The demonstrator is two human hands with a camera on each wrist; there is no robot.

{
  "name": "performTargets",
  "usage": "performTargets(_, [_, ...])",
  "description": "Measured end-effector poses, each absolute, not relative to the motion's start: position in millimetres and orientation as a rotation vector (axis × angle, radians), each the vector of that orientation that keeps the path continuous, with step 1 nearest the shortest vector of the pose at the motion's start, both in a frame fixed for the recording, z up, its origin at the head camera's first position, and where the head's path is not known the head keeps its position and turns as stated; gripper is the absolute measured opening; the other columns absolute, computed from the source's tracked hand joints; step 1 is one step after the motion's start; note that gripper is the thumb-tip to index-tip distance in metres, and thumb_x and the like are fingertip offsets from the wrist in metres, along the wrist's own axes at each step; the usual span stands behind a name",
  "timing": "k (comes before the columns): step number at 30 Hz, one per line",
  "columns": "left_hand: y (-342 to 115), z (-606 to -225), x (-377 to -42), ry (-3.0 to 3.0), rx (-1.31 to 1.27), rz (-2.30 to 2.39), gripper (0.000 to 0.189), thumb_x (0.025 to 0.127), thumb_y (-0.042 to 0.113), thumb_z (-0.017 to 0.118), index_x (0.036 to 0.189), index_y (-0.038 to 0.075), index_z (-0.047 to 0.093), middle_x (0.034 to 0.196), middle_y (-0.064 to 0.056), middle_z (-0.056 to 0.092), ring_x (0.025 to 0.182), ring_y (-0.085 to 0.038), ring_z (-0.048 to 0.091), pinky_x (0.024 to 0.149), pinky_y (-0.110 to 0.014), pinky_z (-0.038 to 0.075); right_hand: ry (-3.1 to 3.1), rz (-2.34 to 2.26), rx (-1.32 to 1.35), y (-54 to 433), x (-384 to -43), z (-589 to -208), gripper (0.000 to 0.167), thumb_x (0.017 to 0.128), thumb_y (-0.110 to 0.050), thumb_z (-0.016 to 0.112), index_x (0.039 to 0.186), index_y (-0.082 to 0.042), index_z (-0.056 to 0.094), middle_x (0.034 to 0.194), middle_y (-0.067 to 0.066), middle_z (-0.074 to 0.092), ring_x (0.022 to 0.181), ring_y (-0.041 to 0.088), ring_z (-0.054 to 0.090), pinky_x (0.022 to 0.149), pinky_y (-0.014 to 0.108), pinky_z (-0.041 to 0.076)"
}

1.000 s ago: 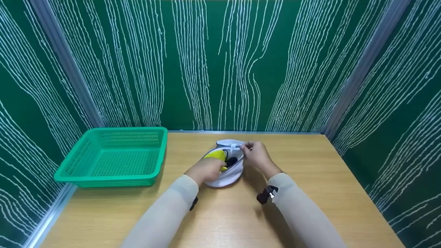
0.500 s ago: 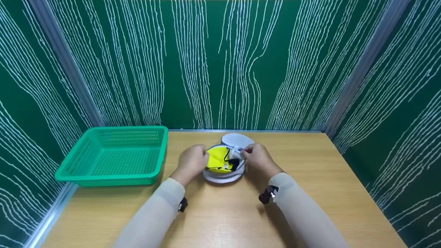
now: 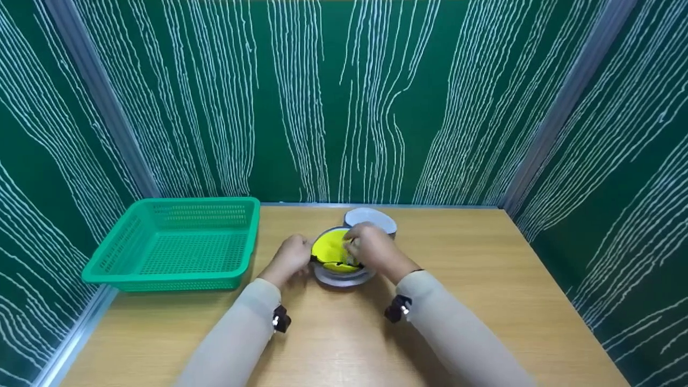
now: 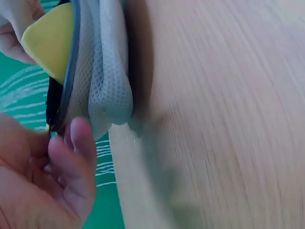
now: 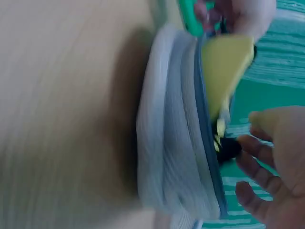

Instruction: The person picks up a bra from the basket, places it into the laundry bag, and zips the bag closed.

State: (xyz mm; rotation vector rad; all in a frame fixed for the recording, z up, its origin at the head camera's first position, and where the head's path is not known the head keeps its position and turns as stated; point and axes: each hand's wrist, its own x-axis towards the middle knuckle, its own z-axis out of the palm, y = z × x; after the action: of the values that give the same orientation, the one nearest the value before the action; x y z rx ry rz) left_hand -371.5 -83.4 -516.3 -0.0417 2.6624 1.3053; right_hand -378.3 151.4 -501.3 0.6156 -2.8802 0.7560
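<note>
A round pale mesh laundry bag (image 3: 344, 280) with a dark zip edge lies on the table, its lid (image 3: 371, 217) folded back. Inside sits a yellow padded, cupped garment (image 3: 329, 244) with black straps, which looks like a bra. At the bag's left rim, my left hand (image 3: 293, 255) pinches a black strap end (image 4: 53, 98). Over the bag's right side, my right hand (image 3: 372, 248) has loosely bent fingers, its fingertips touching a black part (image 5: 228, 150) of the garment. The garment's underside is hidden in the bag.
An open green plastic basket (image 3: 244, 277) stands on the left of the wooden table (image 3: 457, 247). Green panels with white wavy lines (image 3: 333, 107) and metal posts enclose the table's back and sides.
My right hand has left the rim and moved left over the bag's opening. My left hand came out of the bag to its left edge. The lid has swung further back.
</note>
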Motion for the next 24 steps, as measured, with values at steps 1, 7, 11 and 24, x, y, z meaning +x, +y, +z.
performTargets(1, [-84.8, -517.1, -372.4, 2.623, -0.029, 1.338, 0.04, 0.123, 0.031, 0.048, 0.102, 0.008, 0.073, 0.075, -0.005, 0.065, 0.057, -0.017, 0.06, 0.053, -0.029, 0.051, -2.908, 0.74, 0.673, 146.7, -378.1, -502.7, 0.022, 0.107, -0.021, 0.081, 0.125, -0.009, 0.085, 0.127, 0.009, 0.084, 0.125, 0.029, 0.076, 0.113, 0.047, 0.063])
performTargets(7, [-89.0, -518.6, -371.4, 2.476, 0.089, 1.393, 0.034, 0.121, 0.026, 0.056, 0.101, 0.008, 0.076, 0.081, -0.007, 0.067, 0.06, -0.016, 0.064, 0.054, -0.028, 0.057, -2.985, 0.71, 0.923, 131.3, -378.9, -516.2, 0.022, 0.106, -0.02, 0.082, 0.125, -0.01, 0.086, 0.125, 0.005, 0.086, 0.119, 0.024, 0.08, 0.11, 0.045, 0.065])
performTargets(11, [-89.6, -516.6, -369.6, 2.463, 0.119, 1.361, 0.033, 0.121, 0.026, 0.055, 0.103, 0.008, 0.075, 0.082, -0.005, 0.067, 0.063, -0.016, 0.065, 0.058, -0.028, 0.058, -2.962, 0.715, 1.01, 127.4, -380.5, -522.4, 0.018, 0.106, -0.016, 0.082, 0.121, -0.008, 0.087, 0.117, 0.006, 0.087, 0.108, 0.021, 0.079, 0.103, 0.044, 0.067])
performTargets(24, [-85.7, -512.4, -367.1, 2.569, 0.175, 1.358, 0.034, 0.116, 0.024, 0.056, 0.084, 0.015, 0.063, 0.073, 0.002, 0.055, 0.066, -0.014, 0.052, 0.059, -0.027, 0.042, -3.031, 0.659, 0.941, 124.1, -384.7, -524.1, 0.01, 0.106, -0.021, 0.082, 0.106, -0.013, 0.088, 0.099, -0.002, 0.084, 0.089, 0.013, 0.069, 0.09, 0.041, 0.066])
